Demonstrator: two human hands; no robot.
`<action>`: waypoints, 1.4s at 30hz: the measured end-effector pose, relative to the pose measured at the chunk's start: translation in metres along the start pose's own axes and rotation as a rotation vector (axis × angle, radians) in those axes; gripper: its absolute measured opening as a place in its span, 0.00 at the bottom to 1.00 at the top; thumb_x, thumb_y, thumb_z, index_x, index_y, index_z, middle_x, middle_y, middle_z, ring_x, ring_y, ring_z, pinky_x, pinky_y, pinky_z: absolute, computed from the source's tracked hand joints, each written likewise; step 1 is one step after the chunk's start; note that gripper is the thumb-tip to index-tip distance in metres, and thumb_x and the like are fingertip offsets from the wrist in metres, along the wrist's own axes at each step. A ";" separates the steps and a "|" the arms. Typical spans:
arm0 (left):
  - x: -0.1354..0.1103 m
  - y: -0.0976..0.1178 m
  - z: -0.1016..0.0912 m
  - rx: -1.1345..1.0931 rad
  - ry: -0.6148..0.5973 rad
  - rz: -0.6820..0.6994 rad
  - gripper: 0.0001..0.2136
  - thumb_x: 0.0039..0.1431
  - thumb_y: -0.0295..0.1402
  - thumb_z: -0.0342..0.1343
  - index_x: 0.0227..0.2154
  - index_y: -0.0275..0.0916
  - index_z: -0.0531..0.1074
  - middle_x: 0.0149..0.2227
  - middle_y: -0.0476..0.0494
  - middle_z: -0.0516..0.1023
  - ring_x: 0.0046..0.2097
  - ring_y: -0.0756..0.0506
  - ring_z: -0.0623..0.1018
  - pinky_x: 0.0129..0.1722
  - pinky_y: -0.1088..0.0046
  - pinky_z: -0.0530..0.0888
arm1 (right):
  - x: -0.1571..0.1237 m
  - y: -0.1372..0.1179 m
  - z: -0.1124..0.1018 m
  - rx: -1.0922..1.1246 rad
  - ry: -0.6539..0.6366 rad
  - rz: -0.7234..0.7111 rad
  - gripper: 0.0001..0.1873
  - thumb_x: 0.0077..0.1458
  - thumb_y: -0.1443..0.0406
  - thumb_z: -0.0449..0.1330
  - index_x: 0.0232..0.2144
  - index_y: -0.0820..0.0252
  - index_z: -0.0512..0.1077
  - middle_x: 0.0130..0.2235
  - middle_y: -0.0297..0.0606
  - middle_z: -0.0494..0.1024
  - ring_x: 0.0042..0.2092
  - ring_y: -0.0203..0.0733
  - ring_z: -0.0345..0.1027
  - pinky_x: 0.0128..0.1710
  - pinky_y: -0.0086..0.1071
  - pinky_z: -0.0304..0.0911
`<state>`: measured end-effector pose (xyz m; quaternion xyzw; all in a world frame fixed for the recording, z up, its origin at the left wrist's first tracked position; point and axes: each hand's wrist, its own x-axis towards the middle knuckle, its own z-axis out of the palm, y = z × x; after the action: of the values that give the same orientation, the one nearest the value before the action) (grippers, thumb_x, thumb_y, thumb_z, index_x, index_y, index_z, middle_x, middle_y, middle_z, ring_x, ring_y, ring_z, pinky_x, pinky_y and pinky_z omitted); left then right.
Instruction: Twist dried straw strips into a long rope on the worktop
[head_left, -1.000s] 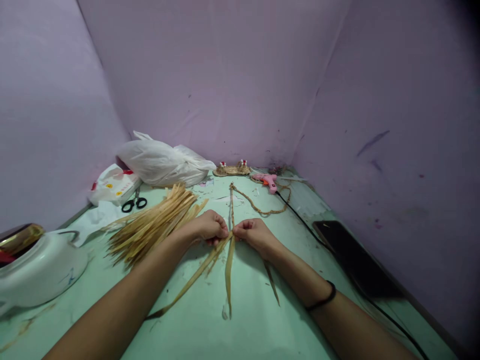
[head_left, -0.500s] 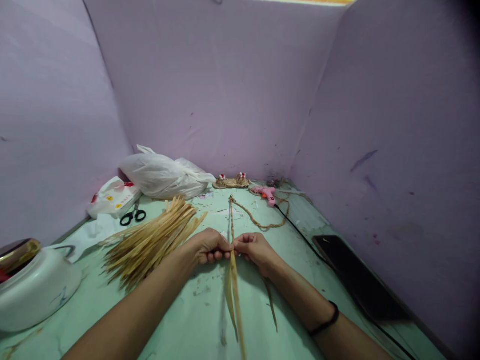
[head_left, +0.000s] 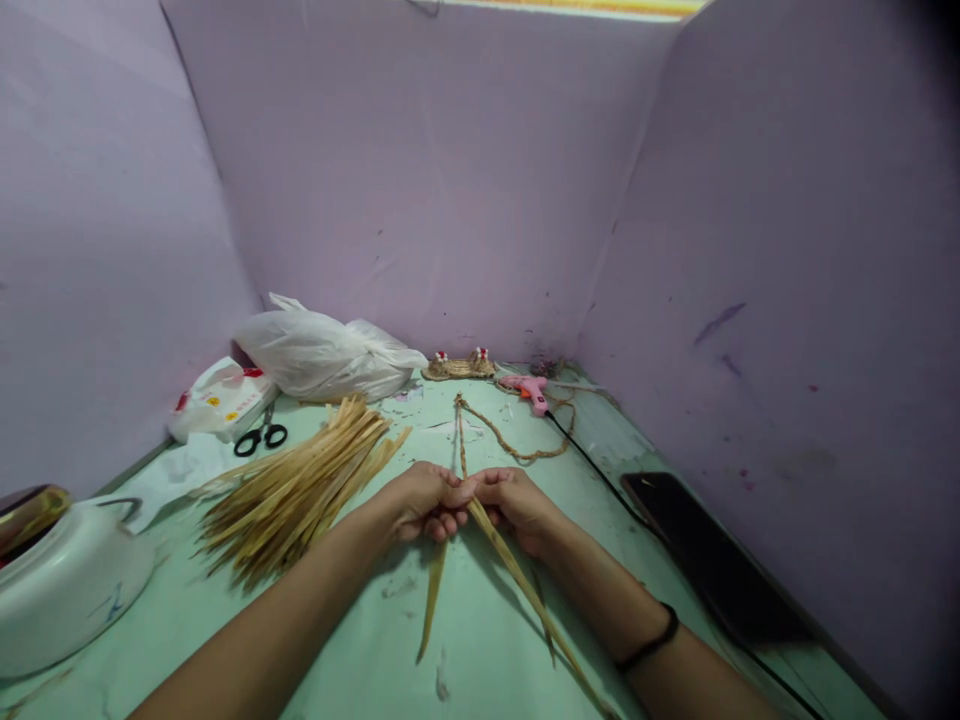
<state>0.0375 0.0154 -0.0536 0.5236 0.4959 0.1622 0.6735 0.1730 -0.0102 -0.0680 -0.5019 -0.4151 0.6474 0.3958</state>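
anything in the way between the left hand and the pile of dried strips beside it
Nothing visible does. The left hand and right hand pinch the straw strands together; the pile of dried strips lies just left of the left hand on bare table, the scissors farther back.

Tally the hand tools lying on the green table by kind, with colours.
Scissors, black-handled: 1
Glue gun, pink: 1
Total: 2
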 end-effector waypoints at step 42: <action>-0.007 0.002 0.015 -0.054 0.256 -0.050 0.11 0.32 0.25 0.49 0.10 0.39 0.49 0.08 0.58 0.47 0.11 0.59 0.48 0.12 0.79 0.42 | -0.032 0.001 0.025 -1.220 0.305 -0.387 0.10 0.42 0.70 0.51 0.20 0.63 0.73 0.23 0.46 0.75 0.23 0.37 0.61 0.22 0.30 0.42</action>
<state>0.0472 0.0026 -0.0487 0.4676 0.5863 0.2241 0.6224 0.1547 -0.0441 -0.0548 -0.6386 -0.7296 0.1347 0.2041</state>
